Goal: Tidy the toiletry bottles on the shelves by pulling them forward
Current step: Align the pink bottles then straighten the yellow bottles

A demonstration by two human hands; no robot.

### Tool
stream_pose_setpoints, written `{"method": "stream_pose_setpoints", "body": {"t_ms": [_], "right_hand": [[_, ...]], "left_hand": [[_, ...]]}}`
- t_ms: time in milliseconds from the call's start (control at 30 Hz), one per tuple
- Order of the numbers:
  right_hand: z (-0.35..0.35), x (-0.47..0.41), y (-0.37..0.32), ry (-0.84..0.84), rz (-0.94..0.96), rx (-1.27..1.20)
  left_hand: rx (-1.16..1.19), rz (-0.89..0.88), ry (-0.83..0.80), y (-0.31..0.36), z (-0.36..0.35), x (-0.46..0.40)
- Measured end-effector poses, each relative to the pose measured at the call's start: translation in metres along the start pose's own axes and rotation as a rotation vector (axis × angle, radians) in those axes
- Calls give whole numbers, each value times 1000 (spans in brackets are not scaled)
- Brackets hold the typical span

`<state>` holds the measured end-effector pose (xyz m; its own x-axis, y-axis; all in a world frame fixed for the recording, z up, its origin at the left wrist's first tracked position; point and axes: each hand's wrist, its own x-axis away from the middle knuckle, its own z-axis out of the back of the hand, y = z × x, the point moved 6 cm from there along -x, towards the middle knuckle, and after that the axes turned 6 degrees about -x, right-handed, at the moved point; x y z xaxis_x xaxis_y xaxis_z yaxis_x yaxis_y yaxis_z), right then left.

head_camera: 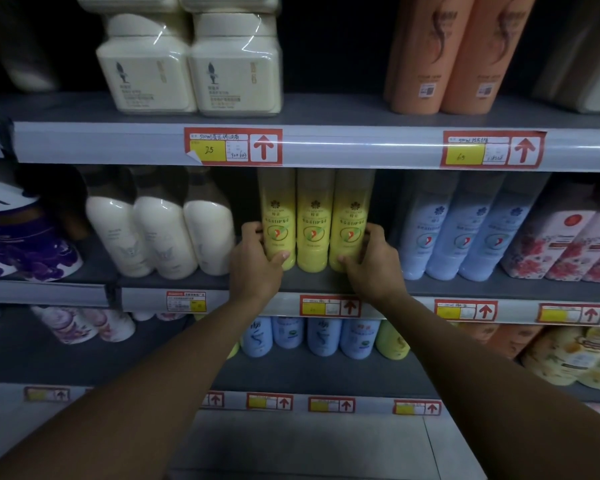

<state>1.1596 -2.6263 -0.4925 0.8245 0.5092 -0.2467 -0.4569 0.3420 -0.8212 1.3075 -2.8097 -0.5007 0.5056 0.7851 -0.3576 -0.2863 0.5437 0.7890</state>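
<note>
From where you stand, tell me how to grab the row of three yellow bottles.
Take the yellow bottles as a block: left hand on the left bottle's outer side, right hand on the right's, low down, coming from the front. They stand upright, packed together.

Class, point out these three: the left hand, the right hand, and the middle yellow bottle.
left hand (255,263), head view, on the back of the hand.
right hand (371,263), head view, on the back of the hand.
middle yellow bottle (314,223), head view, on its front label.

Dim, bluish light; shelf recesses fall black, glare streaks the wrapped white jars (187,64), and wide-angle edges bow and blur.
</note>
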Motion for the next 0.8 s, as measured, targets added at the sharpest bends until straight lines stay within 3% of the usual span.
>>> {"method": "stream_pose_setpoints", "body": {"t_ms": [367, 633, 800], "right_hand": [[2, 4, -4, 1, 20, 118], [14, 21, -10, 204, -131, 28], [-2, 30, -33, 213, -57, -14]], "left_hand": [[-95, -50, -31, 11, 16, 5], [-266, -118, -18, 18, 42, 10], [-299, -175, 0, 17, 67, 12]]}}
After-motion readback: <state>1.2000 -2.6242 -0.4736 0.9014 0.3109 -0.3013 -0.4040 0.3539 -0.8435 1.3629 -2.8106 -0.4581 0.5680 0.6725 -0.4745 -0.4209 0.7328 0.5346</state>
